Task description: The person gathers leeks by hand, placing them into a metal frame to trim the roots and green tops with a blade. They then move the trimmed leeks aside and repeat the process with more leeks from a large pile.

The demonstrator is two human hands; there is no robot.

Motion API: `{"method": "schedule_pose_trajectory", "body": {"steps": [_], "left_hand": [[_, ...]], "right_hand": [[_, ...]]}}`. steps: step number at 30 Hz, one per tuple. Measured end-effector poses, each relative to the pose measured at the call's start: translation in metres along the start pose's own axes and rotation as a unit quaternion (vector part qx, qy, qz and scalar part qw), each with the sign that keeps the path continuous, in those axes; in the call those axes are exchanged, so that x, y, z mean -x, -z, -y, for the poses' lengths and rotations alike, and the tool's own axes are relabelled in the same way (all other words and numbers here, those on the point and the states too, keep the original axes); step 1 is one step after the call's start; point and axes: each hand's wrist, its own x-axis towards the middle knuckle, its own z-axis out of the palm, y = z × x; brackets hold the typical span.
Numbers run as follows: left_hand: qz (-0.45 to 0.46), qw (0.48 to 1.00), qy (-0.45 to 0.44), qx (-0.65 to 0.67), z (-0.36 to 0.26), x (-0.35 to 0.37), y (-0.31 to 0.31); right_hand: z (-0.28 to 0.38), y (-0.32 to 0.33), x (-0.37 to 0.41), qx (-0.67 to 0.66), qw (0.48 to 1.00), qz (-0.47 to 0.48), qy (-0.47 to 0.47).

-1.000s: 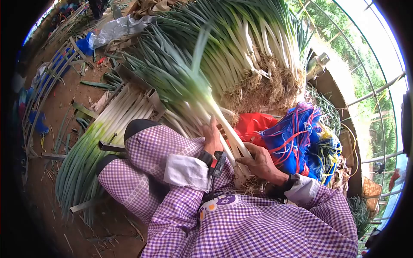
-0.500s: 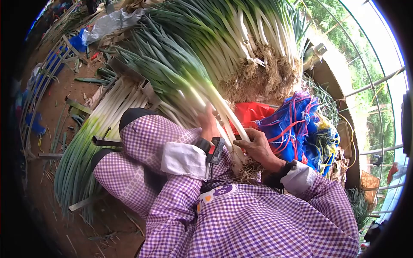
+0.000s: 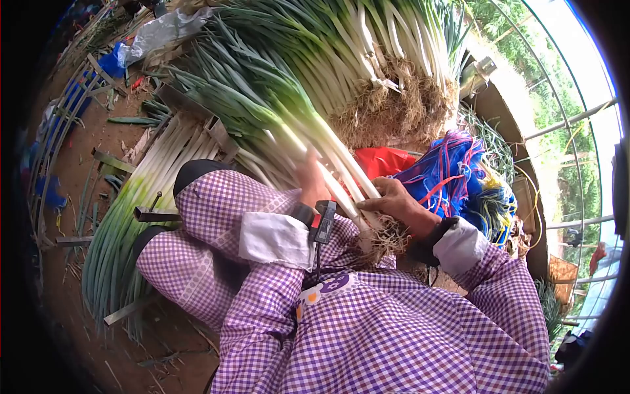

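Across my lap slants a bunch of long green onions point(image 3: 289, 125), leaves toward the upper left and shaggy roots near my apron. My left hand point(image 3: 313, 177), slightly blurred, is closed on the white stalks; its fingertips are partly hidden. At the root end my right hand point(image 3: 400, 202) is closed on the lower stalks, thumb and fingers around them just above the roots point(image 3: 384, 241). A large pile of green onions point(image 3: 367, 59) with dry, earthy roots lies beyond my hands. More green onions point(image 3: 147, 184) rest on a metal frame at the left.
Right of my hands lies a bundle of blue, red and yellow strings point(image 3: 453, 174), beside a red plastic piece point(image 3: 384, 161). Metal bars point(image 3: 157, 215) stick out near my knees. Leaf scraps litter the brown ground point(image 3: 85, 282). A curved metal framework point(image 3: 571, 121) stands at the right.
More white stalks now lie together at my right hand, and the roots sit slightly further right and higher. My left hand has shifted slightly left along the bunch.
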Motion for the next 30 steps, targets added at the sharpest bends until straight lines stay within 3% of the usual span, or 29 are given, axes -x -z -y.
{"method": "schedule_pose_trajectory", "body": {"steps": [2,8,12,15,17,21,25,26,29,30], "left_hand": [[-0.023,0.999,0.008,0.031,-0.002,0.002,-0.003],[-0.03,0.994,-0.039,-0.099,0.016,-0.032,0.011],[-0.029,0.995,-0.031,-0.087,0.027,-0.043,0.013],[-0.025,0.996,-0.034,-0.075,0.032,-0.048,0.01],[-0.005,0.996,0.007,-0.09,0.033,-0.055,0.013],[-0.021,0.996,0.001,-0.083,0.027,-0.048,0.013],[-0.026,0.997,-0.002,-0.069,0.022,-0.038,0.011],[-0.026,0.997,-0.002,-0.068,0.022,-0.04,0.009],[-0.021,0.998,0.012,-0.056,0.021,-0.031,0.008],[-0.019,0.998,0.017,-0.052,0.022,-0.032,0.006]], "right_hand": [[0.005,0.007,-0.001,-0.016,1.0,0.021,-0.004],[0.051,0.018,0.02,-0.043,0.997,0.002,0.058],[0.069,0.02,0.029,0.091,0.989,-0.05,0.107],[0.068,0.007,0.035,0.065,0.992,-0.046,0.094],[0.05,-0.003,0.027,0.113,0.988,-0.044,0.097],[0.024,-0.015,0.011,0.15,0.985,-0.023,0.077],[0.031,-0.009,0.007,0.176,0.984,0.007,0.043],[0.045,-0.009,0.011,0.118,0.992,0.009,0.047],[0.029,0.005,-0.004,0.13,0.988,0.013,0.086],[0.044,0.005,0.002,0.119,0.991,0.027,0.048]]}}
